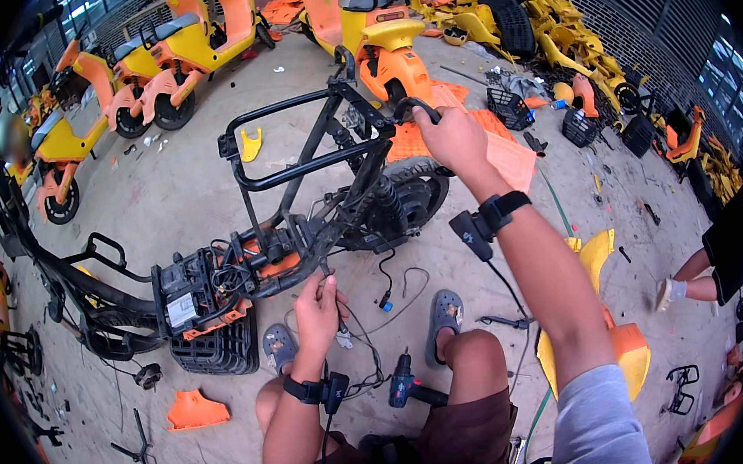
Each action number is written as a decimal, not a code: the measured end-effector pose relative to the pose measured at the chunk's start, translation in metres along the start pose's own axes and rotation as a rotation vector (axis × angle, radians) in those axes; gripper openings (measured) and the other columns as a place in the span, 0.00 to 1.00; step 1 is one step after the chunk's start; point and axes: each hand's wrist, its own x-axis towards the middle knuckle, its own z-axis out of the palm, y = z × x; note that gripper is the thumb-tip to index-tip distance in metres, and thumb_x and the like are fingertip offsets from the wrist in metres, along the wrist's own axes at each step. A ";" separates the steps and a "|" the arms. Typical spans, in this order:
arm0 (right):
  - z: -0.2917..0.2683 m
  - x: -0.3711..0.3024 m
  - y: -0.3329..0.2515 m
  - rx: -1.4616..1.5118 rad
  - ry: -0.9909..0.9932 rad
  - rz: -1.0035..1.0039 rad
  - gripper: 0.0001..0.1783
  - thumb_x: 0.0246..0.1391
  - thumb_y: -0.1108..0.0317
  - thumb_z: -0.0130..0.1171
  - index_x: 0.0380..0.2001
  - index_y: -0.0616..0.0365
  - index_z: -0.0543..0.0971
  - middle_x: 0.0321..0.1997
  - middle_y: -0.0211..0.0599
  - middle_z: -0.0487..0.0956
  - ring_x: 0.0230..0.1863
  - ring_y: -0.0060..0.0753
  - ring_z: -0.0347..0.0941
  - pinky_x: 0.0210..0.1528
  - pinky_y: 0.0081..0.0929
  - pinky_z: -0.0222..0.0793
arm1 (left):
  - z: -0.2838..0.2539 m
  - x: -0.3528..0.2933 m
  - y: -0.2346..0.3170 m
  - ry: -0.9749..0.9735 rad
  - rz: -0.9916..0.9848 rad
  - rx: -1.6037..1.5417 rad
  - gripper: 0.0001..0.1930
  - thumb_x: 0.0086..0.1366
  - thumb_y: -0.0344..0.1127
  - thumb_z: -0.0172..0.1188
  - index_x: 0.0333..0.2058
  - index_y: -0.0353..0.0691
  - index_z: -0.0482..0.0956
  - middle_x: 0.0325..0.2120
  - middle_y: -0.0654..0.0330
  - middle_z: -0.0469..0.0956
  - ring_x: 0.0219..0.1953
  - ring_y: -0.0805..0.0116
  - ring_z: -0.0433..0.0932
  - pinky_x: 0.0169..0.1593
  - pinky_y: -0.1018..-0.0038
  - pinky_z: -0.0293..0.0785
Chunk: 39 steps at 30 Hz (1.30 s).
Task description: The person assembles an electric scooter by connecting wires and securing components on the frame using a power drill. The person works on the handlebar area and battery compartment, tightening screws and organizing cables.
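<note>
A stripped scooter frame (284, 173), black and bare of panels, stands in front of me with its rear wheel (417, 195) to the right. My right hand (453, 141) is wrapped round the black curved grab handle (417, 109) at the frame's rear end. Low beside the frame, my left hand (315, 311) has its fingers closed near the frame's lower edge; what they hold is too small to make out. Dark cables (364, 342) hang and lie just below that hand. Wiring and a black battery-bay housing (191, 285) show on the frame's left part.
A cordless drill (408, 384) lies between my feet. A black crate (215, 349) sits under the frame. An orange panel (197, 410) and yellow panels (599, 258) lie on the floor. Yellow-orange scooters (191, 45) stand behind; a person (722, 248) is at the right.
</note>
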 end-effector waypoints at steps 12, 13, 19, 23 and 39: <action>0.026 -0.004 0.012 0.248 0.353 -0.189 0.20 0.50 0.50 0.59 0.24 0.59 0.82 0.20 0.51 0.78 0.26 0.54 0.77 0.32 0.45 0.73 | 0.011 -0.008 -0.017 -0.069 0.156 0.388 0.16 0.66 0.33 0.58 0.48 0.29 0.76 0.19 0.61 0.78 0.21 0.79 0.74 0.25 0.77 0.69; 0.027 -0.004 0.012 0.265 0.411 -0.220 0.20 0.51 0.51 0.59 0.24 0.59 0.82 0.20 0.51 0.78 0.26 0.55 0.77 0.31 0.45 0.73 | 0.014 -0.006 -0.015 -0.069 0.151 0.285 0.14 0.67 0.32 0.56 0.47 0.29 0.75 0.22 0.60 0.79 0.22 0.80 0.73 0.25 0.79 0.69; 0.029 -0.004 0.019 0.312 0.398 -0.201 0.21 0.52 0.51 0.57 0.23 0.60 0.82 0.20 0.51 0.78 0.25 0.54 0.77 0.31 0.45 0.73 | 0.028 0.025 0.088 -0.126 0.142 0.174 0.15 0.72 0.33 0.48 0.51 0.30 0.73 0.23 0.62 0.78 0.18 0.81 0.69 0.23 0.82 0.66; 0.027 -0.007 0.014 0.282 0.431 -0.208 0.21 0.53 0.51 0.57 0.24 0.59 0.83 0.19 0.50 0.78 0.24 0.54 0.77 0.30 0.45 0.72 | 0.028 0.090 0.137 -0.143 0.384 0.452 0.12 0.71 0.34 0.49 0.44 0.30 0.75 0.18 0.61 0.75 0.19 0.76 0.72 0.25 0.75 0.67; 0.029 -0.008 0.012 0.269 0.527 -0.183 0.19 0.51 0.51 0.60 0.21 0.57 0.82 0.15 0.47 0.77 0.20 0.51 0.76 0.25 0.42 0.72 | 0.053 0.209 0.203 -0.355 0.411 1.094 0.14 0.61 0.43 0.60 0.38 0.39 0.84 0.33 0.46 0.82 0.37 0.50 0.80 0.45 0.62 0.75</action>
